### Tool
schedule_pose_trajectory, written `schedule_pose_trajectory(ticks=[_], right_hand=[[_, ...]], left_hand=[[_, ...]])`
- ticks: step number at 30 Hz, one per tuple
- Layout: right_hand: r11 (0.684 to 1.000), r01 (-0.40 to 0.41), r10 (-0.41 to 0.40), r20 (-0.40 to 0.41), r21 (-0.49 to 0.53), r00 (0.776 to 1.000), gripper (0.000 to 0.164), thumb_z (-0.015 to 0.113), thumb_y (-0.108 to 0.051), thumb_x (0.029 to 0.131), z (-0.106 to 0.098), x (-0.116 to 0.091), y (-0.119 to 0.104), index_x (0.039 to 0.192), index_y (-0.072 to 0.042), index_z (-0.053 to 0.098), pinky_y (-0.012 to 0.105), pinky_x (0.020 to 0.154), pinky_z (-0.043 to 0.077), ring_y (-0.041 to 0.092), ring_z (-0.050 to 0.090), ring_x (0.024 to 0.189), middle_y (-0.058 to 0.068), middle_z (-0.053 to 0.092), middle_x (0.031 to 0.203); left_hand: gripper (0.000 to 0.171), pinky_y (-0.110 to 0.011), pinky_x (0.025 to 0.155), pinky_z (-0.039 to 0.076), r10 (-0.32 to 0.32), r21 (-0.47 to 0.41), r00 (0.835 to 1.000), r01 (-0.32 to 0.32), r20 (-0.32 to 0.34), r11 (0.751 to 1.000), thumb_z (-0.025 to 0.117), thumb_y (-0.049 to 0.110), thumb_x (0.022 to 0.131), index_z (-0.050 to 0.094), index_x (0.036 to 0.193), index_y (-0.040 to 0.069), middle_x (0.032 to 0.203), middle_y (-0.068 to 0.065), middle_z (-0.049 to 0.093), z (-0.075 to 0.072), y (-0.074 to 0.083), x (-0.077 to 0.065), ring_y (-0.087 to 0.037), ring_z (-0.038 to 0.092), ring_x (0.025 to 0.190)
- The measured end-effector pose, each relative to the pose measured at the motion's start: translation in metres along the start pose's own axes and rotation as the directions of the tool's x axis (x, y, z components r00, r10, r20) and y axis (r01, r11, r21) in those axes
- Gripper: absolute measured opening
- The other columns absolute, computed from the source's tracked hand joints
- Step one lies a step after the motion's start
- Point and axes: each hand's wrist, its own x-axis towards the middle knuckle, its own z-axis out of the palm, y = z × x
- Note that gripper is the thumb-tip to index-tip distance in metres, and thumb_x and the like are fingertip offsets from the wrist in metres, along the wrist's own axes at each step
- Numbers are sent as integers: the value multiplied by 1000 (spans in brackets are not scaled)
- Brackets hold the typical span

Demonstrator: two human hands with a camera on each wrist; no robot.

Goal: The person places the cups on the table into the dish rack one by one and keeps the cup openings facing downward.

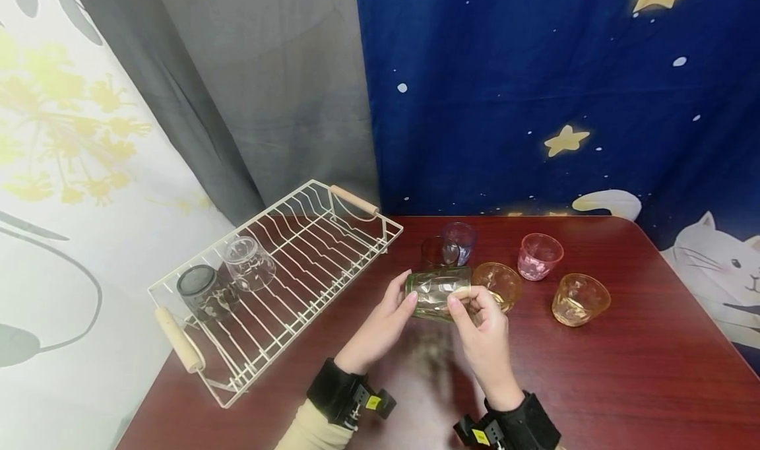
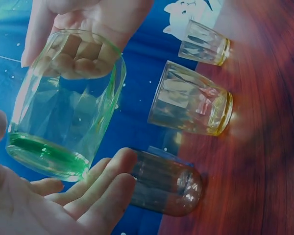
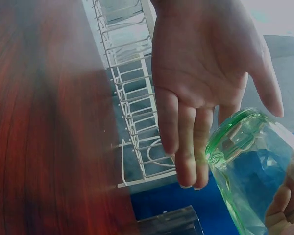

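A green-tinted drinking glass (image 1: pixel 438 293) lies sideways in the air between my hands, base toward the left. My right hand (image 1: pixel 483 321) grips it near the rim; curled fingers show through the clear wall in the left wrist view. At the base, my left hand (image 1: pixel 382 319) has its fingers straight and thumb spread, close around the green bottom (image 3: pixel 230 129). Whether the left fingertips touch the glass is hard to tell. Just behind stand a yellow glass (image 1: pixel 497 285) and a dark brownish glass (image 2: pixel 169 183), both partly hidden in the head view.
A cream wire dish rack (image 1: pixel 315 291) with wooden handles stands left, holding an upside-down grey glass (image 1: pixel 204 291) and an upside-down clear glass (image 1: pixel 249 265). On the red-brown table (image 1: pixel 647 357) are a blue glass (image 1: pixel 460 242), a pink glass (image 1: pixel 539 257) and another yellow glass (image 1: pixel 580 299).
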Motion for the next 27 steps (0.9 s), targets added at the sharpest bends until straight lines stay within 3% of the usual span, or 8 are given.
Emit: schedule_pose_trajectory(ticks=[5, 14, 22, 27], right_hand=[[999, -5, 4, 16, 41, 1000, 5, 57, 10, 91, 2, 0, 2, 93, 14, 55, 15, 68, 52, 1, 62, 72, -7, 64, 76], [999, -23, 21, 37, 45, 999, 5, 57, 11, 91, 1, -1, 2, 94, 13, 55, 15, 69, 53, 1, 63, 74, -8, 64, 79], [999, -6, 3, 61, 50, 998, 5, 58, 11, 90, 1, 0, 4, 92, 13, 55, 14, 69, 51, 0, 62, 75, -8, 64, 81], [998, -10, 5, 98, 56, 995, 6, 57, 9, 91, 0, 0, 4, 93, 14, 54, 15, 73, 54, 1, 65, 78, -8, 67, 81]], left_hand=[[52, -43, 93, 51, 7, -53, 1000, -8, -20, 999, 41, 34, 106, 28, 152, 14, 134, -18, 56, 0, 3, 0, -14, 58, 105], [47, -38, 93, 50, 27, -159, 998, -35, -54, 987, 46, 26, 104, 35, 147, 11, 132, -21, 57, -2, 8, -1, -8, 58, 101], [50, -38, 93, 51, 33, -132, 996, -43, -79, 990, 50, 22, 102, 35, 149, 11, 128, -23, 58, -9, 13, 0, -11, 61, 98], [52, -37, 93, 52, 52, -69, 996, -58, -77, 996, 53, 21, 101, 36, 149, 15, 120, -22, 59, -17, 18, 3, -14, 62, 98]])
